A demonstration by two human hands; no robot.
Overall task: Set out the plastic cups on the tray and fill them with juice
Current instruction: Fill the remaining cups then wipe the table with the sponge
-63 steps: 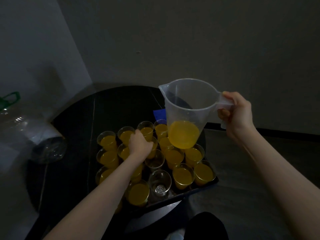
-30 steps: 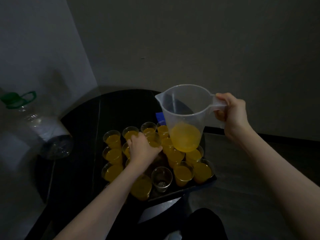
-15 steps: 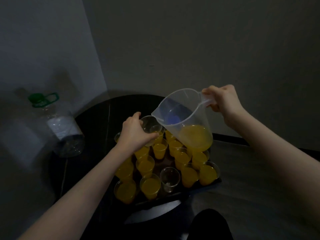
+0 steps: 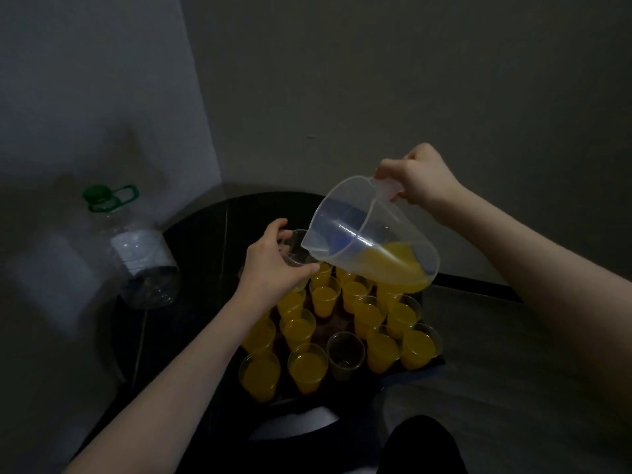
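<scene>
Tabletop (image 4: 191, 241) dark, its near edge lost in shadow; the tray (image 4: 434, 362) hardly shows under juice-filled cups. Right hand (image 4: 419, 177) grasps the tilted jug (image 4: 369, 237) by its handle — left hand (image 4: 273, 265) grasps a clear cup (image 4: 297, 246), half hidden under the spout.

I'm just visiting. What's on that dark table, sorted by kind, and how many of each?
Full cups: at least 12; the left hand and the jug hide others
Empty cups: 2, the held cup and the standing cup
Jug: 1
Bottle: 1
Total: at least 16
</scene>
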